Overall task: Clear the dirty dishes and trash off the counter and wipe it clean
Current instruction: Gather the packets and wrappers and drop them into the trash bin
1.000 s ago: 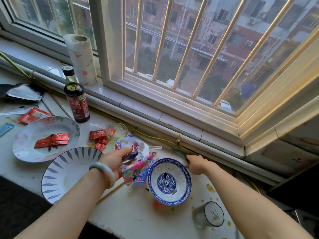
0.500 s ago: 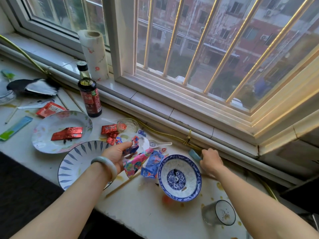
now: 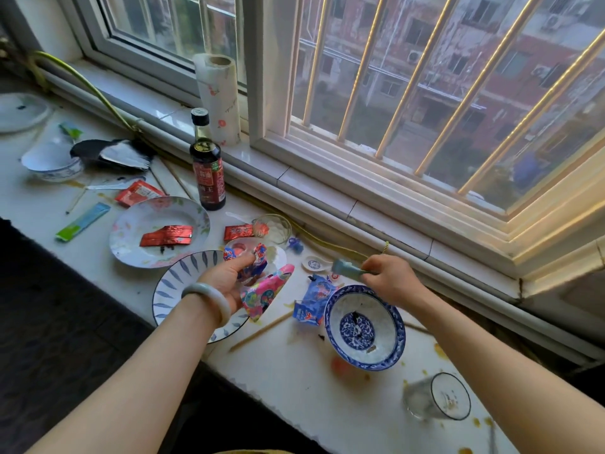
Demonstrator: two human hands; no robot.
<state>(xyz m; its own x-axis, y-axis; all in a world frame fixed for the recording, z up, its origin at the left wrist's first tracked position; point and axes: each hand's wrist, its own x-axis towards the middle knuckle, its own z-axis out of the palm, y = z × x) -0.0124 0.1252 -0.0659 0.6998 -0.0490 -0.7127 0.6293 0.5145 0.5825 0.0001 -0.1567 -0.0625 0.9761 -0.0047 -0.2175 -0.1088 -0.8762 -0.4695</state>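
Landmark: soy sauce bottle (image 3: 208,172), at the back of the desk (image 3: 311,388).

Far left of it: small blue-white bowl (image 3: 52,163), with a green sachet (image 3: 82,221) nearer me.

Just front-left of the bottle: floral plate (image 3: 131,244) with red foil wrappers (image 3: 167,235) lying on it.

Straight in front of the bottle, nearer me: leaf-pattern plate (image 3: 170,290). My left grip (image 3: 226,283) is over its right side, fingers curled round a bunch of colourful wrappers (image 3: 266,291); the pink one sticks out past the palm. Pale bangle (image 3: 209,298) on that wrist.

Front-right of the bottle: small glass cup (image 3: 273,227), with a red sachet (image 3: 240,231) just beside it.

Further right and nearer me: blue wrapper (image 3: 311,303) flat on the desk, ceramic spoon (image 3: 316,264) behind it.

Right of those: my right grip (image 3: 393,280), thumb and fingertips pinching a teal wrapper (image 3: 347,268).

The blue patterned bowl (image 3: 365,329) sits below that wrist. It is dirty inside, and the blue wrapper touches its left rim.

Furthest right of the bottle: glass tumbler (image 3: 435,401) near the desk's front edge, with sauce stains around it.
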